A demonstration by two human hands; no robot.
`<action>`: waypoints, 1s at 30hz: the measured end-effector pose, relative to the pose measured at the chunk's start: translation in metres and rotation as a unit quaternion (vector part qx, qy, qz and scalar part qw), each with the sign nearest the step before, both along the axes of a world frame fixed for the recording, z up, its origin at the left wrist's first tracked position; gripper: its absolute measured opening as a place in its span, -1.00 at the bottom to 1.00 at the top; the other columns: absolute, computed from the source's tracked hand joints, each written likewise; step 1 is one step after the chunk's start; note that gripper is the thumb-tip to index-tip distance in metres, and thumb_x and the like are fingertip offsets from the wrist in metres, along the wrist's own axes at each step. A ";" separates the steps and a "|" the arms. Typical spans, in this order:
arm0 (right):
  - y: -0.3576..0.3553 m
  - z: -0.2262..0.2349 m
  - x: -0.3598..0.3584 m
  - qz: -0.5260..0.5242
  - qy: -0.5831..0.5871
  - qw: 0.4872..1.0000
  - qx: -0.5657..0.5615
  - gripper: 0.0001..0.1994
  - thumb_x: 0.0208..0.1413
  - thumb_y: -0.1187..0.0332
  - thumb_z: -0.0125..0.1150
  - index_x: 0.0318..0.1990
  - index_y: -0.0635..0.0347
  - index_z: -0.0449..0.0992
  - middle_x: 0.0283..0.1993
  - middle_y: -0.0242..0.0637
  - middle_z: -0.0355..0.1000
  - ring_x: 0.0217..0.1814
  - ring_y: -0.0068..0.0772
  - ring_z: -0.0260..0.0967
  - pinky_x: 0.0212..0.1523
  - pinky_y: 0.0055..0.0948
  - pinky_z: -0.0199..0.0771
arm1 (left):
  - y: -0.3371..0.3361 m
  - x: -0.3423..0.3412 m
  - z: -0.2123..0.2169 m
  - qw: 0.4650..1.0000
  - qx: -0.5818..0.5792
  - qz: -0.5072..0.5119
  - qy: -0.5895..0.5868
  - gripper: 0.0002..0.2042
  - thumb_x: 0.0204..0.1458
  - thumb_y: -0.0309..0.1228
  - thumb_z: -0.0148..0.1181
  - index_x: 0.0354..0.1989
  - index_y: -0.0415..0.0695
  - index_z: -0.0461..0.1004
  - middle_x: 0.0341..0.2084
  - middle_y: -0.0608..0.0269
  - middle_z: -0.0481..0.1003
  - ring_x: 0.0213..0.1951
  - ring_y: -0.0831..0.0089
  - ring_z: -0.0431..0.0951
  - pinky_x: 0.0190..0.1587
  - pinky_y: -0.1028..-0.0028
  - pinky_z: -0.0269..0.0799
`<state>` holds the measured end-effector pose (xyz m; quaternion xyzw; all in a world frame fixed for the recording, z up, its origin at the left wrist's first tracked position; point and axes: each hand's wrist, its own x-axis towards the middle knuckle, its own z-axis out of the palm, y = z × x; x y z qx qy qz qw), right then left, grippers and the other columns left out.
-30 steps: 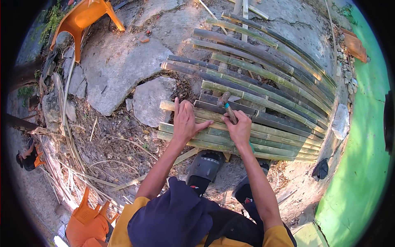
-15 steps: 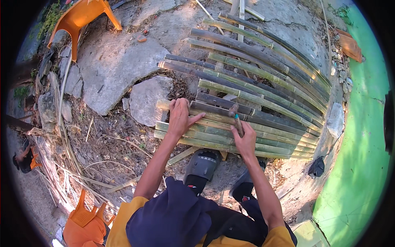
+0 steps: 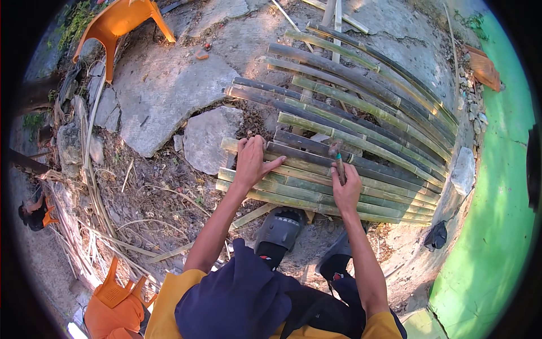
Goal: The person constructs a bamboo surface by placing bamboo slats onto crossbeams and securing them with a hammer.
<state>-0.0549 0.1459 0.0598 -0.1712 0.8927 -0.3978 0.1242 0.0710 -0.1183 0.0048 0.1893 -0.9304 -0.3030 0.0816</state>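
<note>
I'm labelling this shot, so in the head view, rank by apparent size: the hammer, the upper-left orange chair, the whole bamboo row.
Largest: bamboo row
Next: orange chair, cut off at the top
Smallest: hammer in the right hand

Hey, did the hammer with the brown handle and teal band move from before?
Yes: the brown-handled, teal-banded hammer moved right, farther from the smaller flat grey concrete slab.

On dirt ground: concrete slabs, loose strips
</note>
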 end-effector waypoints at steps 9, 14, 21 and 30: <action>0.022 -0.008 0.004 0.039 0.007 0.998 0.051 -0.83 0.32 0.35 0.33 -0.11 0.27 0.57 -0.27 -0.06 0.42 -0.31 0.15 0.42 -0.27 -0.06 0.38 | -0.002 -0.001 0.011 0.998 -0.007 -0.060 -0.007 -0.21 -0.16 0.11 0.63 -0.10 -0.26 0.27 -0.30 0.09 0.29 -0.18 0.05 0.37 0.19 0.13 0.16; 0.056 -0.004 -0.004 0.006 0.047 0.994 0.102 -0.79 0.44 0.24 0.18 -0.10 0.22 0.47 -0.27 -0.05 0.40 -0.23 0.21 0.43 -0.24 0.01 0.37 | -0.012 0.007 0.004 0.997 0.014 -0.071 -0.032 -0.17 -0.21 0.12 0.65 -0.03 -0.23 0.26 -0.27 0.10 0.31 -0.15 0.05 0.38 0.26 0.06 0.10; 0.144 -0.005 -0.024 -0.071 0.023 0.985 0.158 -0.71 0.44 0.16 0.18 -0.15 0.24 0.43 -0.33 0.02 0.40 -0.27 0.24 0.41 -0.24 0.06 0.33 | -0.002 -0.004 0.010 0.993 0.076 -0.071 -0.063 -0.21 -0.18 0.05 0.66 -0.07 -0.22 0.24 -0.31 0.09 0.31 -0.15 0.02 0.40 0.28 0.03 0.10; 0.173 -0.023 -0.015 -0.152 0.043 0.977 0.146 -0.61 0.45 0.06 0.17 -0.13 0.30 0.42 -0.22 0.03 0.39 -0.16 0.22 0.39 -0.12 0.08 0.33 | -0.003 0.005 0.011 0.995 0.065 -0.064 -0.041 -0.31 -0.13 -0.14 0.67 -0.10 -0.23 0.23 -0.26 0.08 0.21 -0.09 -0.01 0.22 0.14 0.04 0.21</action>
